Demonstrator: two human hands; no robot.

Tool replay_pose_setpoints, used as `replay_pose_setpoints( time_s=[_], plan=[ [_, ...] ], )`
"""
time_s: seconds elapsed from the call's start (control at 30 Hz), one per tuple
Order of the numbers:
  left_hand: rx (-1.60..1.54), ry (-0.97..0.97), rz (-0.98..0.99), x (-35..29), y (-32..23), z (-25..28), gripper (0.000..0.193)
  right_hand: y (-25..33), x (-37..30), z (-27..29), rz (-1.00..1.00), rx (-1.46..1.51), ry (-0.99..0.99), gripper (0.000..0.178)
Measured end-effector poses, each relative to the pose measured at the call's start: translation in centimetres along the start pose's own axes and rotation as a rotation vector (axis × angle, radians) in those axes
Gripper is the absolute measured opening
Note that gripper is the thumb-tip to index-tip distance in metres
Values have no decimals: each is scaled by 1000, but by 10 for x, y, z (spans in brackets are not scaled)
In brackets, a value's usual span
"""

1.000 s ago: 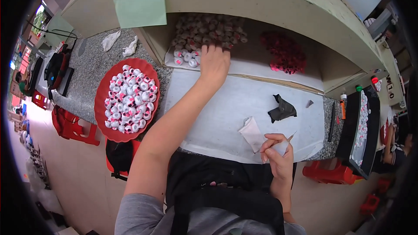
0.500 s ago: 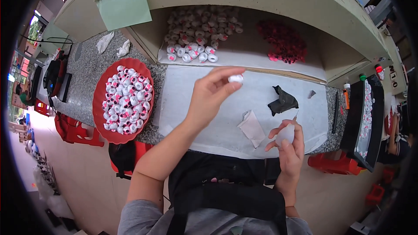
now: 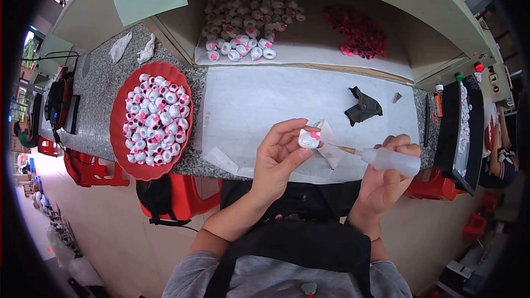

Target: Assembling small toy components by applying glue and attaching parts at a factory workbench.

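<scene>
Between the thumb and fingers of my left hand [image 3: 280,157] is a small white figure head [image 3: 309,139] with a pink bow, its front turned up. My right hand [image 3: 383,179] grips a translucent squeeze bottle [image 3: 391,161] lying almost level. The bottle's thin needle tip [image 3: 340,147] points left and ends close to the head's right side; whether they touch I cannot tell. Beneath both hands a white sheet [image 3: 254,107] covers the worktop. A folded pale cloth [image 3: 329,146] lies on it behind the needle, and a crumpled black cloth [image 3: 363,106] lies farther back.
At left stands a red scalloped bowl [image 3: 117,149] heaped with white-and-pink heads. The shelf holds a pile of white heads [image 3: 243,27] and dark pink pieces [image 3: 359,30]. A black tray [image 3: 450,138] stands at right, near an orange marker [image 3: 438,105]. Red stools [image 3: 190,198] sit below the bench.
My left hand has come down and nearer with the white head. My right hand has tipped the squeeze bottle from upright to nearly level, its needle now near the head.
</scene>
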State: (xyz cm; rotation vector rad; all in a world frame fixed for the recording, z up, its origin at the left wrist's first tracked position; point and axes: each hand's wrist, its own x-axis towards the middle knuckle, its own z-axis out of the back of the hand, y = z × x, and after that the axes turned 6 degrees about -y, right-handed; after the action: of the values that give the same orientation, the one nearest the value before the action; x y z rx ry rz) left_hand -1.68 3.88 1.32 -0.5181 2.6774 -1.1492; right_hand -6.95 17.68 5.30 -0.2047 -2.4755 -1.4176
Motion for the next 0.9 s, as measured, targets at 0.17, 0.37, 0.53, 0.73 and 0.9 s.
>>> replay_pose_setpoints(
  time_s=[0.17,0.37,0.53,0.73,0.9],
  plan=[
    [46,25,-7,-5,-3,5,35,-4,-13,-9,322,-267,101,38],
    [14,38,14,-5,-6,6,35,-5,-18,-9,386,-357,179,41],
    [11,50,31,-6,-7,6,35,-7,-20,-11,389,-356,187,41],
    [12,64,42,-6,-7,5,34,-6,-20,-9,387,-346,189,41],
    [34,80,12,-7,-6,6,33,-3,-21,-9,383,-346,191,40]
  ],
)
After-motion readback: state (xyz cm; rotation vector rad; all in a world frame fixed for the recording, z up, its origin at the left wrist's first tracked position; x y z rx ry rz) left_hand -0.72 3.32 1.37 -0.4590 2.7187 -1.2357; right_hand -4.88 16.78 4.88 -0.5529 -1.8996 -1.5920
